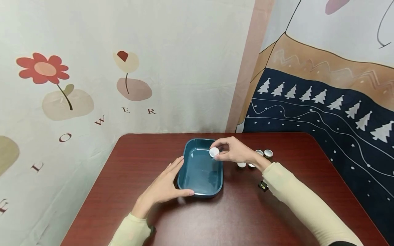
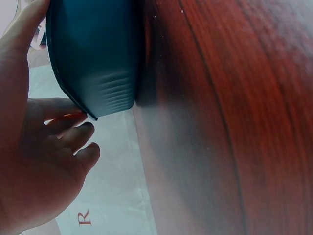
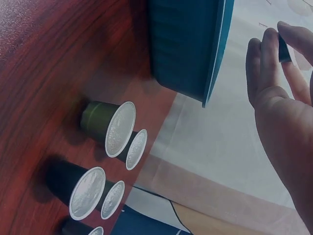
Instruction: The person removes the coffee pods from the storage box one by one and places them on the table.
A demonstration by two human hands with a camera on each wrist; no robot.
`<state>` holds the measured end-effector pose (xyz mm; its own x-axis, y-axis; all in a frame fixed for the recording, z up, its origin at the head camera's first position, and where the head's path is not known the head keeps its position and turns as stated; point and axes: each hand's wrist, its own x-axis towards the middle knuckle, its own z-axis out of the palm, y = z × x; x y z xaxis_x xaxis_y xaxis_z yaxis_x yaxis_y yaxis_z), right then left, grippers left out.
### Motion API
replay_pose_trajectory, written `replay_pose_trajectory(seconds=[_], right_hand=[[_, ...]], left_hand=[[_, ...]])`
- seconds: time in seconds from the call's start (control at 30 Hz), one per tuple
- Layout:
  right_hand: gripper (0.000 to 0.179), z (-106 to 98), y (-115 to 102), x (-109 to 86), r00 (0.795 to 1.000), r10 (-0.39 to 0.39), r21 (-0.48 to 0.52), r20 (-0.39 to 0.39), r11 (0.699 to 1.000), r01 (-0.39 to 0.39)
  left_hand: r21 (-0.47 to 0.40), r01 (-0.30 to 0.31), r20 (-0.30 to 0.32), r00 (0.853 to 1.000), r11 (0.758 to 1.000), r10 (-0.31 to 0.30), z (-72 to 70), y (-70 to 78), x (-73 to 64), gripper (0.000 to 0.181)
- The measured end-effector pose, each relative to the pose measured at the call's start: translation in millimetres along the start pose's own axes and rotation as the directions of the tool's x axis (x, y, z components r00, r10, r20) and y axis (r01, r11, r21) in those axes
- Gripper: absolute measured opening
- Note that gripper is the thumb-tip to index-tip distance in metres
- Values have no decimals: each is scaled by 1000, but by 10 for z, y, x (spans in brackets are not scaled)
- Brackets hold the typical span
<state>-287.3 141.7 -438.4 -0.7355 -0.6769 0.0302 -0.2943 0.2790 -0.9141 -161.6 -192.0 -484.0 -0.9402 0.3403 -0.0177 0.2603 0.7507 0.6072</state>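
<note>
A dark teal rectangular tray (image 1: 201, 172) with raised walls sits on the table. My left hand (image 1: 164, 184) is spread against its left side, the fingertips at the left rim and the thumb along the near rim. Over the far right part of the tray, my right hand (image 1: 232, 150) pinches a coffee capsule (image 1: 214, 152) between thumb and fingers, its pale foil lid turned toward the head camera. In the right wrist view, only the dark side of this capsule (image 3: 284, 50) shows between the fingertips.
Several more coffee capsules (image 1: 268, 153) stand right of the tray, partly hidden under my right wrist. Their silver lids face up; one capsule (image 3: 100, 120) is green, others dark. The reddish-brown wooden table (image 1: 240, 215) ends at a printed wall cloth (image 1: 184, 85) behind.
</note>
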Motion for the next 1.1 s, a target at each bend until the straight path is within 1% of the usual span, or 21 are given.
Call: replay_pose_trajectory(seconds=[0.2,0.33,0.53,0.63,0.73,0.87,1.1], right_hand=[[37,-8,-1,-38,1000,-12,12,-24,1000,12],[36,-30,-14,-80,999,-13,-4,-46,1000,12],[36,-37,-7,-137,997,-46,-8,-70,999,45],[36,-41,11,-177,996,-49,-1,-81,999,49],[37,-61,23,-240,995,-44,1,-92,999,45],[38,-125,53,-356,993,-41,-19,-110,999,39],[43,-256,143,-565,988,0,-55,-153,998,-9]], left_hand=[[-4,-1,0,1000,1000,1,2,-2,0,135],[-1,1,-1,1000,1000,-1,5,-11,-1,135],[6,1,-3,1000,1000,-1,4,-15,-3,136],[7,-5,-7,1000,1000,5,2,-11,-5,135],[9,-11,-11,1000,1000,11,4,-9,-5,135],[7,-7,-9,1000,1000,7,6,-6,-9,135],[1,1,-7,1000,1000,-1,9,-6,-18,135]])
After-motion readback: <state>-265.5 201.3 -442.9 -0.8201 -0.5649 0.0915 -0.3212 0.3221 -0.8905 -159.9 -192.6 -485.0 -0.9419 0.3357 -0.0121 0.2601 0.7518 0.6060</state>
